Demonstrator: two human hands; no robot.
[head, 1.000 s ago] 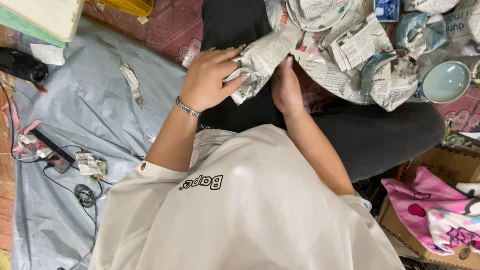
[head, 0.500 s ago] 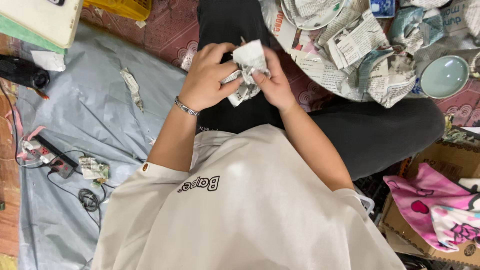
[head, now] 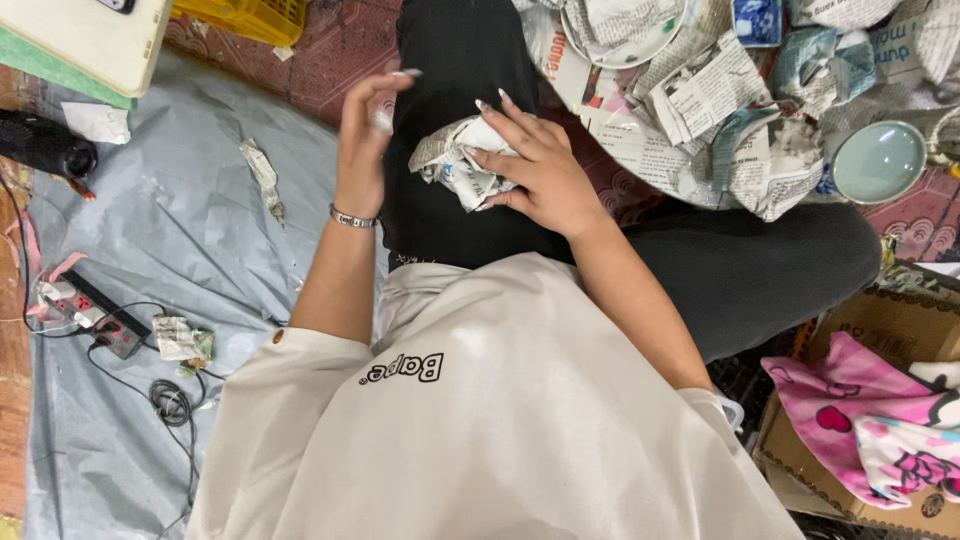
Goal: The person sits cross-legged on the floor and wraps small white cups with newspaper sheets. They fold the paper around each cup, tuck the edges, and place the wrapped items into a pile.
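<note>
Crumpled newsprint forms a small wrapped bundle (head: 458,160), which is pressed against the black trouser leg (head: 450,60) by the right hand (head: 535,170). The fingers (head: 490,158) are spread flat over the bundle's right side, w/ long nails visible; it is pinned more than clutched. The left hand (head: 365,140) is held just beside the bundle, to its left and apart from it, raised on edge w/ fingers loosely curled. Something small and pale is seen at its fingertips, but what it is can't be told, nor whether it is really gripped. A silver bracelet (head: 352,217) is worn on the left wrist.

More newspaper-wrapped items (head: 700,90) are heaped on the floor beyond the knee, approx. upper right. A pale green bowl (head: 878,160) is set uncovered at the heap's right edge. A cardboard box (head: 880,340) w/ a pink patterned cloth (head: 860,420) is seen lower right. A grey plastic sheet (head: 180,230) is spread at left; on it lie a torn paper scrap (head: 264,175), a power strip (head: 100,315) w/ cable, and a black device (head: 45,145) at the far left edge. A yellow crate (head: 245,15) is cut off at the top.
</note>
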